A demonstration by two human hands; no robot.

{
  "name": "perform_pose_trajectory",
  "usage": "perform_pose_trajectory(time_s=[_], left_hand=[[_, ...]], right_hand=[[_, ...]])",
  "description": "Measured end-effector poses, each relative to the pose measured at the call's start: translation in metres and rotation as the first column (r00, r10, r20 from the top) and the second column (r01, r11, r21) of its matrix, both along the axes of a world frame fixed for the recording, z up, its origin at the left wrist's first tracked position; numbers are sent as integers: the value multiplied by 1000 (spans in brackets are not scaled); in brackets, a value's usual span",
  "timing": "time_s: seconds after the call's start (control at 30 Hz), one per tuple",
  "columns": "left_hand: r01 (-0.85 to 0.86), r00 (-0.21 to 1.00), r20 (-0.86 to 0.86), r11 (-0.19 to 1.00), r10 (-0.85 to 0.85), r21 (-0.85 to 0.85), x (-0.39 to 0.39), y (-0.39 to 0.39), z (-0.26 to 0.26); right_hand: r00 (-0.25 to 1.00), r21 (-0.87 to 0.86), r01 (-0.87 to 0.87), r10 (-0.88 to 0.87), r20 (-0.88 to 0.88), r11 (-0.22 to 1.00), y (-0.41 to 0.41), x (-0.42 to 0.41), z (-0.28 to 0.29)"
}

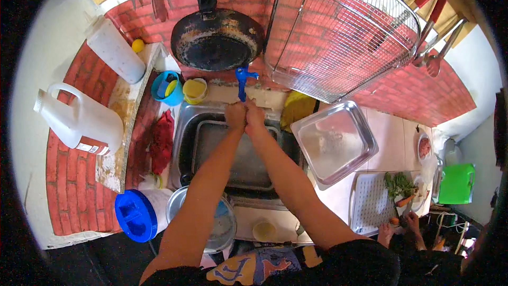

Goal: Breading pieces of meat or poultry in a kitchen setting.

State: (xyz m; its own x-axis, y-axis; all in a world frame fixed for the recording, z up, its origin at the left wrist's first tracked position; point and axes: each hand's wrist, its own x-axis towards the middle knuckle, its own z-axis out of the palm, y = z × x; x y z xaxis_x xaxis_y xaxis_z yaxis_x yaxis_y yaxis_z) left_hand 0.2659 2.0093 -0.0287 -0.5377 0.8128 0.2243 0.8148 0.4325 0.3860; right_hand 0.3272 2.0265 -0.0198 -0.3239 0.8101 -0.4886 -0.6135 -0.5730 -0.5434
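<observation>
Over the sink (174, 159), both arms reach forward to a blue plastic faucet (241, 79) at the wall. My left hand (235, 116) and my right hand (254, 116) meet side by side just below its spout. The fingers look curled, but they are too small and partly hidden to tell whether they are closed on anything. Beneath my wrists a rectangular metal pan (198, 147) lies in the basin. Whether water is running cannot be seen.
An empty steel pan (335, 145) leans right of the sink, below a wire basket (341, 47). A black frying pan (218, 41) hangs above the faucet. At left are a blue cup (167, 97), a red cloth (162, 143) and a blue-lidded container (135, 215). Another person's hands (399, 228) handle carrots at right.
</observation>
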Motion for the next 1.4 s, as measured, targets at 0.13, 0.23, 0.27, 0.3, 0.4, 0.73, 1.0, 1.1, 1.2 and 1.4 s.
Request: perform_pose_trajectory(time_s=[0.13, 0.23, 0.27, 0.3, 0.4, 0.73, 1.0, 1.1, 1.2, 1.4], left_hand=[[178, 981, 101, 978, -167, -105, -20, -20, -4], [241, 968, 98, 968, -233, -77, -19, -16, -13], [251, 962, 106, 968, -251, 22, -36, -28, -24], [247, 962, 115, 969, -247, 16, -34, -30, -26], [274, 934, 187, 946, -305, 175, 24, 19, 2], [-199, 584, 784, 899, -211, 390, -47, -14, -59], [117, 744, 567, 905, -353, 409, -4, 14, 1], [192, 545, 753, 929, -370, 317, -14, 15, 13], [48, 407, 894, 982, -188, 185, -3, -5, 12], [-504, -253, 935, 859, -249, 93, 12, 12, 5]], right_hand=[[996, -49, 10, -5, 92, 999, -1, -21, -10], [854, 158, -151, 48, 519, 976, 27, -27, -44], [831, 194, -295, 151, 535, 936, 20, -37, -43], [789, 224, -412, 223, 573, 883, 23, -35, -52], [684, 540, -353, -183, 706, 764, 89, 20, -85], [988, 224, -122, 96, 123, 967, -16, -25, 21], [993, 277, -96, 73, 93, 956, 76, -13, -54], [985, 320, -16, -39, 166, 947, 85, -22, -65], [884, 391, -195, -12, 467, 899, 66, -22, -59], [348, 705, -579, -658, 668, 409, 43, -14, -21]])
